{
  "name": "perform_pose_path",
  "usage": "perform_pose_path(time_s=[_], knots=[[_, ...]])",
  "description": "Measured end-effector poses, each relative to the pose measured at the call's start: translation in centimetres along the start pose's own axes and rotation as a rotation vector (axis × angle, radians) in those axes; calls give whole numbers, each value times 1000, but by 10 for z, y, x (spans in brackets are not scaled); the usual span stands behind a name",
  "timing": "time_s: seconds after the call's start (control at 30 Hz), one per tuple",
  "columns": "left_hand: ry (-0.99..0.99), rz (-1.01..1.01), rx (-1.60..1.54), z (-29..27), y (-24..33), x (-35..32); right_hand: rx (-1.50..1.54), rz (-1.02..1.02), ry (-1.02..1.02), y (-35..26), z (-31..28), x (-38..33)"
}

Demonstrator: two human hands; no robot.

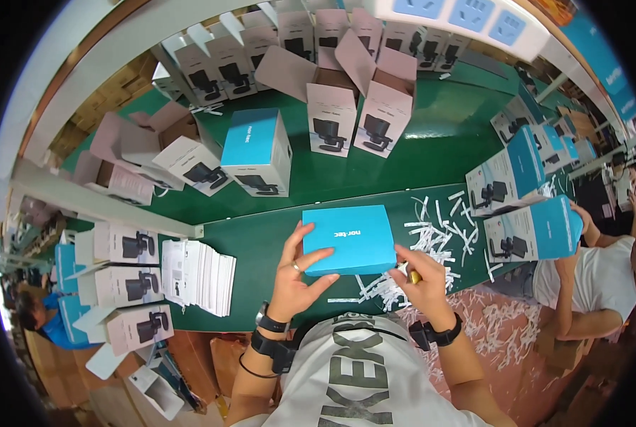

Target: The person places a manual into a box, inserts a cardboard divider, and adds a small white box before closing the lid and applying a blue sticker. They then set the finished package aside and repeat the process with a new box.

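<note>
A closed blue box [350, 238] rests on the green table [432, 135] in front of me. My left hand [296, 274] grips its left side, fingers spread over the top edge. My right hand [421, 277] touches the box's lower right corner and pinches a small yellow thing [414, 277]. What that yellow thing is I cannot tell. A pile of white paper strips [439, 235] lies just right of the box.
A stack of white leaflets [198, 274] lies at my left. Another closed blue and white box [259, 151] stands behind, with several open pink-white cartons [360, 99] beyond. Boxes [125, 285] crowd the left edge. A person in white [588, 277] handles blue boxes at right.
</note>
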State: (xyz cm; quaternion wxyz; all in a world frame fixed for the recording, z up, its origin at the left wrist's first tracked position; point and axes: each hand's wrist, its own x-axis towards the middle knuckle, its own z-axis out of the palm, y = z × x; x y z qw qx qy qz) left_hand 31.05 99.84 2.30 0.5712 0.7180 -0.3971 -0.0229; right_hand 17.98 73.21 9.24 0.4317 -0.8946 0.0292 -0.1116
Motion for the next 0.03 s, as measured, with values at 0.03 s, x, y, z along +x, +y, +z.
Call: perform_pose_path(time_s=[0.03], knots=[[-11, 25, 132, 5, -2, -4, 15, 38, 117, 6, 8, -2]])
